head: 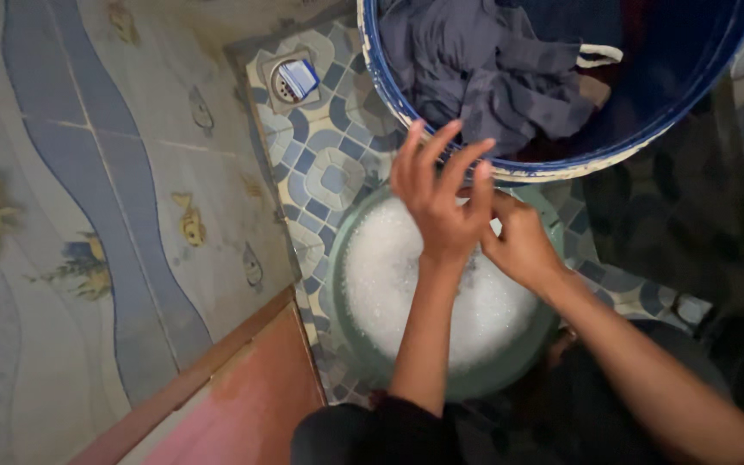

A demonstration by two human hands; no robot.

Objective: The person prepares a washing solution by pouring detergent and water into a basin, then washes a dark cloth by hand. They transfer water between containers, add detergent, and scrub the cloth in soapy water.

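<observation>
My left hand [441, 194] is raised over a green basin [350, 344] full of white soap foam [389, 275], its fingers spread apart and holding nothing. My right hand [520, 245] sits just beside and partly behind the left one, fingers curled and touching the left hand's palm side; whether it holds anything is hidden. Both hands hover above the foam, near the basin's far rim.
A large blue tub [647, 129] with dark wet clothes [484, 77] stands just beyond the basin. A floor drain [290, 82] with a small blue-white packet lies at the far left on patterned tiles. A tiled wall with fish pictures [114, 215] and a reddish door [251, 405] are at left.
</observation>
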